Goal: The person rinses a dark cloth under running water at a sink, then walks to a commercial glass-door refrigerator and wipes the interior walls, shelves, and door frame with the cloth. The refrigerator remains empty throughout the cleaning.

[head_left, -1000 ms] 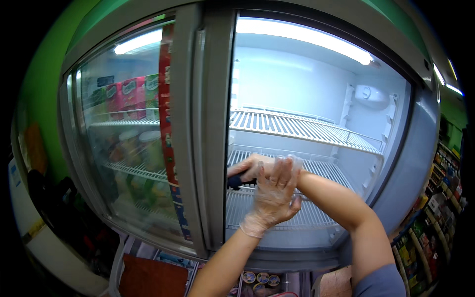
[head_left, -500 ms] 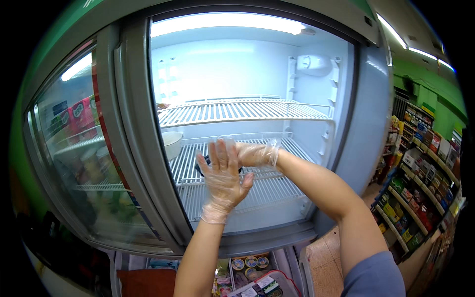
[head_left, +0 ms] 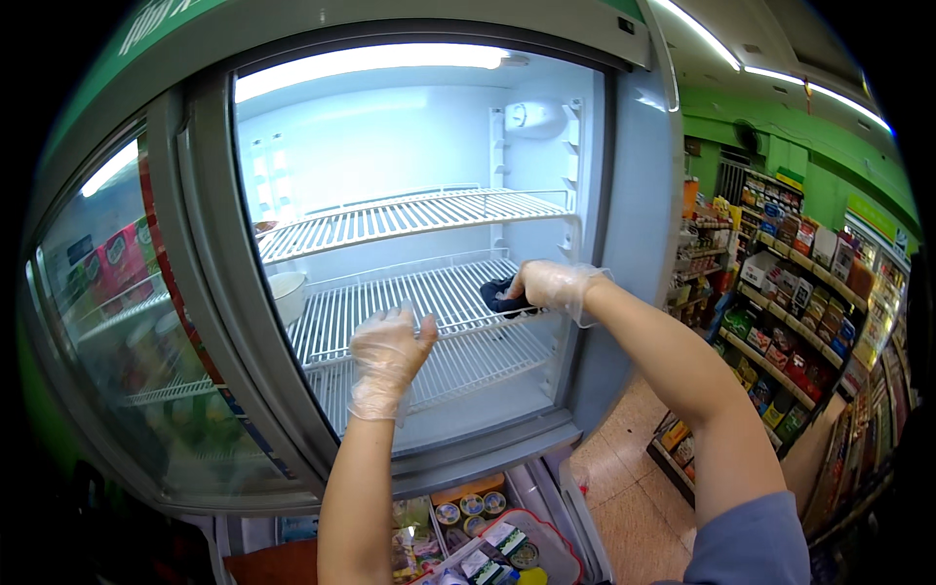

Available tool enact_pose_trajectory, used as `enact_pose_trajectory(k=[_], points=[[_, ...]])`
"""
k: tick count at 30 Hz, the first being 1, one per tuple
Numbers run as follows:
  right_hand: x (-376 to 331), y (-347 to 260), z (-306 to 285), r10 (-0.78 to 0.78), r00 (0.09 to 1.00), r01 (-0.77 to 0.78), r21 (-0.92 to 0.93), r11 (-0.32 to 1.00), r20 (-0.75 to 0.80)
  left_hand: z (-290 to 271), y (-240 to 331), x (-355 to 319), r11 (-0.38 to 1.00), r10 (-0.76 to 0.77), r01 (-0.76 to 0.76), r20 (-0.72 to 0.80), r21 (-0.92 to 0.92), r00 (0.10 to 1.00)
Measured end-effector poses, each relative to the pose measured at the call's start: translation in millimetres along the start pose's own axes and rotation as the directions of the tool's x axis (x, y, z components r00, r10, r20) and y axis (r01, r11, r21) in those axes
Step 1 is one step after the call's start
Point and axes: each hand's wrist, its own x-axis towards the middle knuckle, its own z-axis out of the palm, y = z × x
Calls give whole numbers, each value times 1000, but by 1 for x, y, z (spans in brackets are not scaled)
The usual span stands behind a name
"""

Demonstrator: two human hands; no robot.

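Note:
My right hand (head_left: 554,285), in a clear plastic glove, presses a dark cloth (head_left: 502,295) onto the right end of the middle white wire shelf (head_left: 409,297) inside a lit fridge. Its fingers are bent down over the cloth. My left hand (head_left: 387,353), gloved the same way, is raised at the front edge of that shelf with its thumb apart from the fingers and nothing in it. Whether it touches the wires I cannot tell. At the left end of the shelf stands a white bowl (head_left: 289,296), partly hidden by the door frame.
An upper wire shelf (head_left: 419,216) spans the fridge above my hands. The sliding glass door (head_left: 117,341) on the left covers stocked shelves. Below, an opened compartment holds several round tubs (head_left: 472,505) and a red-rimmed clear container (head_left: 546,531). Store racks (head_left: 780,341) stand to the right.
My right hand has slid the dark cloth from mid-shelf to the right end. My left hand no longer overlaps it and its fingers are less stretched. The view has turned right.

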Motion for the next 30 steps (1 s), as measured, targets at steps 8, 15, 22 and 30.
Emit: enact_pose_trajectory(k=[8, 15, 22, 30], points=[[14, -21, 20, 64, 992, -110, -527, 843, -104, 7, -4, 0, 1000, 19, -19, -14, -11, 1000], [67, -58, 39, -20, 977, -41, -281, 959, -212, 6, -1, -1, 1000, 10, -11, -69, -24, 998], [139, -137, 81, -490, 868, 482, 352, 802, -73, -4, 9, 2, 996, -21, 13, -88, -89, 996], [167, -127, 71, -566, 824, 551, 211, 808, 17, 2, 5, 1, 998, 19, -26, -126, -58, 992]])
